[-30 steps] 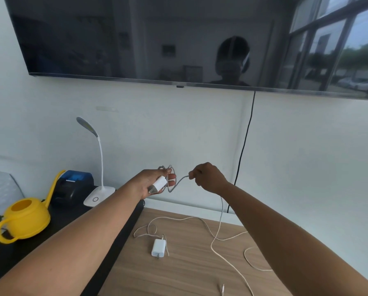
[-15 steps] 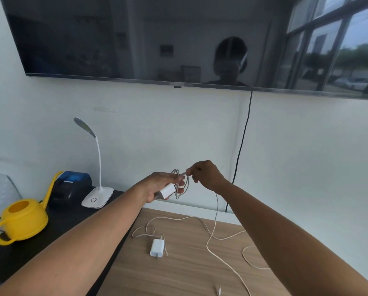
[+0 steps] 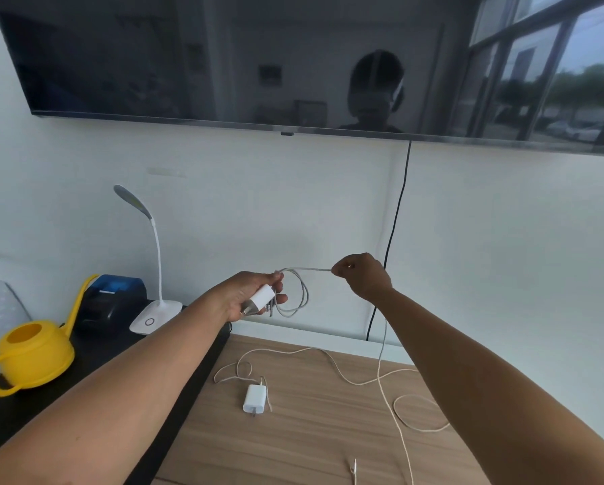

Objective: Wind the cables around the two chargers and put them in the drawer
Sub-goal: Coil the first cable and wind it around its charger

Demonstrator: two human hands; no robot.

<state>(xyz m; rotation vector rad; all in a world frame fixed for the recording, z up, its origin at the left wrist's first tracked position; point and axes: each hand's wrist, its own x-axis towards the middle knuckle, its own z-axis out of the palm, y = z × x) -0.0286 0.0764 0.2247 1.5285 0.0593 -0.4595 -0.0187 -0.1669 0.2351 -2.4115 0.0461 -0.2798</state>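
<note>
The left hand (image 3: pixel 248 297) curls around the first charger (image 3: pixel 262 295), holding it up above the far edge of the desk (image 3: pixel 293 446), thumb pressing the loose loops (image 3: pixel 299 297) already gathered against the block. Those loops hang slack and wide. To wind well, this hand probably needs to keep the block steady and pin each turn as it lands, so nothing springs off.

The right hand (image 3: pixel 362 274) pinches the cable (image 3: pixel 384 337) between thumb and curled fingers, drawing a short stretch level and fairly taut; the rest drops to the desk. It likely does best to feed with light, even tension and lay turns close to the body rather than in big hoops.

The held charger's long axis runs diagonally, its metal plug end pointing down-left toward the wrist, the cable end up-right. The second charger (image 3: pixel 255 398) lies flat on the desk below, long axis running away from the person, prongs toward them, its cord (image 3: pixel 328 360) sprawled unwound. No drawer is in view.
</note>
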